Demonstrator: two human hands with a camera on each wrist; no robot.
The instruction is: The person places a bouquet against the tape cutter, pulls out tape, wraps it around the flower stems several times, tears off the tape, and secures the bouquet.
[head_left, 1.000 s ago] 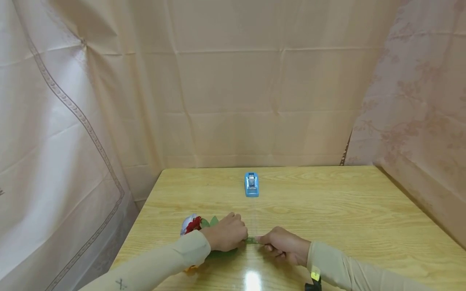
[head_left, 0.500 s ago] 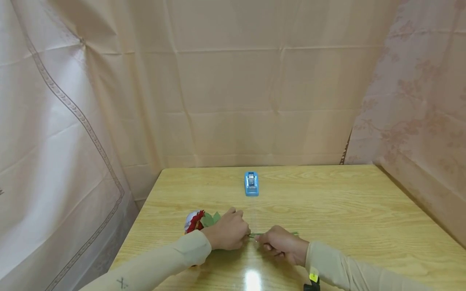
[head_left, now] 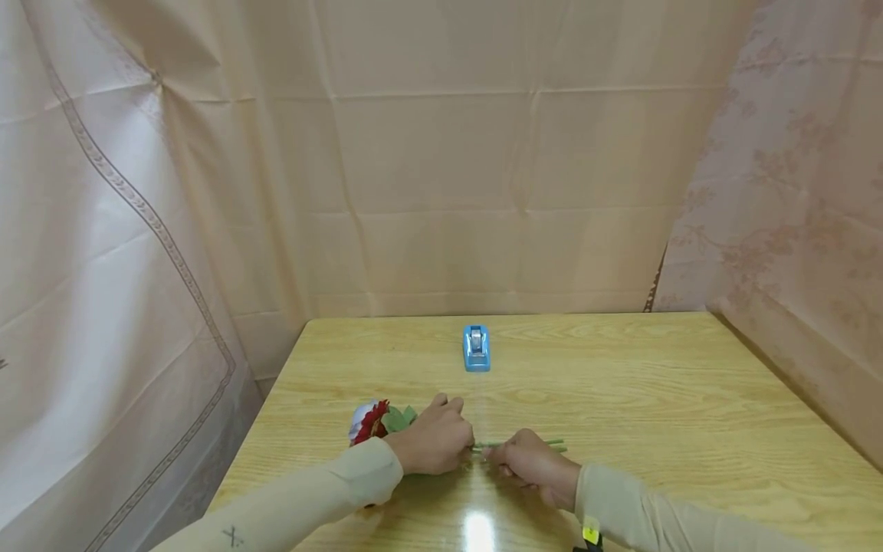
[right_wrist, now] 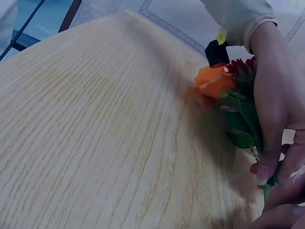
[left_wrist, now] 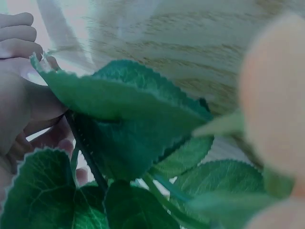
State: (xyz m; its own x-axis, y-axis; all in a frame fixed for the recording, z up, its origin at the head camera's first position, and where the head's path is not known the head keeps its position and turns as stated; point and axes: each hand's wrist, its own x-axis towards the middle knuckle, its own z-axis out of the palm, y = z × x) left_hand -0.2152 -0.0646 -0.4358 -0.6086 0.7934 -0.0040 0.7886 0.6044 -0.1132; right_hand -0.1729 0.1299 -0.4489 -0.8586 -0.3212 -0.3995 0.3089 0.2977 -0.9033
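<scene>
A bunch of flowers lies low over the tabletop: a red flower (head_left: 372,423) beside a whitish one (head_left: 358,418), with an orange flower (right_wrist: 214,82) showing in the right wrist view. Green leaves (left_wrist: 119,100) fill much of the left wrist view. My left hand (head_left: 436,438) grips the green stems just below the leaves. Close to its right, my right hand (head_left: 534,460) pinches the same stems between thumb and fingers, and their cut ends (head_left: 557,445) stick out beyond it. A faint clear tape strip (head_left: 481,410) runs up the table from between the hands.
A blue tape dispenser (head_left: 477,349) stands toward the back of the wooden table (head_left: 621,368), in line with the strip. Beige cloth (head_left: 441,192) hangs behind and on both sides. Light glares on the near part of the table.
The bunch has turned in the hands: the orange flower has gone from the head view and stem ends now show past the right hand. Both hands stay nearly in place.
</scene>
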